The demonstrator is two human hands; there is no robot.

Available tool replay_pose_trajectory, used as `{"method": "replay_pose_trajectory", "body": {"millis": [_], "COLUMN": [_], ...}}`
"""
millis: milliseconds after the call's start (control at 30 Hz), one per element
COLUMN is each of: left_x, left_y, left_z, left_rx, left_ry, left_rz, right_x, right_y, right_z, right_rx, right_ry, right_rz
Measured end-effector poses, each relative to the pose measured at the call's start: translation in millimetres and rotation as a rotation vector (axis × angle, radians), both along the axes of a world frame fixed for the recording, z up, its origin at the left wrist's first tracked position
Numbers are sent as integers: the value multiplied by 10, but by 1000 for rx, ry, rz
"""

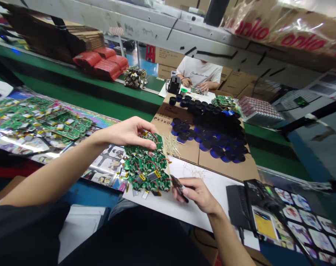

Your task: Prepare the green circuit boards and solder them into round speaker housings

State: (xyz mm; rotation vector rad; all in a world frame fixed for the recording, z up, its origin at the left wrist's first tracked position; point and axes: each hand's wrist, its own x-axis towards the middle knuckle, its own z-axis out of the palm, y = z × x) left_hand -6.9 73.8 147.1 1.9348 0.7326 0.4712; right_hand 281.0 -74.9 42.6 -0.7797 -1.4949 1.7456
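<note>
My left hand point(141, 135) grips the upper edge of a panel of green circuit boards point(146, 162), thumb on top. Red wires and small silver battery cells with yellow tape are attached to the panel, and some cells hang at its lower edge. In my right hand point(197, 192) is a small dark pair of pliers point(180, 189), fingers wrapped round it. Its tip is at the panel's right edge; whether it touches a board I cannot tell. A white sheet point(190, 210) lies beneath, with thin wire bits point(192, 170) scattered on it.
Round black-and-blue parts point(212, 129) crowd a cardboard sheet point(168, 114) ahead. More circuit boards point(40, 118) lie to the left. A black soldering station point(256, 207) stands at right. Red packages point(101, 62) sit across the green belt point(74, 90). A co-worker point(199, 72) works opposite.
</note>
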Motion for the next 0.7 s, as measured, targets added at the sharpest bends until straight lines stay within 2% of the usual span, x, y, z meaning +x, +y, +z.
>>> {"method": "replay_pose_trajectory", "body": {"millis": [133,200,267,367,500,567,633,700], "left_x": [4,-11,-42,-108,-171,-166,-138,-95], "left_y": [31,54,74,86,61,27,-19,-63], "left_z": [-74,-88,-90,-91,-114,-126,-127,-120], "left_rx": [-68,-75,-49,5,95,187,288,353], "left_ry": [-111,-140,-139,-66,96,159,181,171], "left_rz": [22,41,56,60,27,-3,-31,-62], "right_x": [-130,-147,-121,-30,51,33,-18,-79], "right_y": [-52,-56,-38,17,66,67,68,90], "right_z": [-203,-297,-348,-309,-134,-92,-119,-199], "right_rx": [-279,-355,-367,-212,202,340,359,294], "right_ry": [327,401,401,182,-410,-612,-683,-667], "right_rz": [53,65,71,13,-157,-218,-262,-324]}}
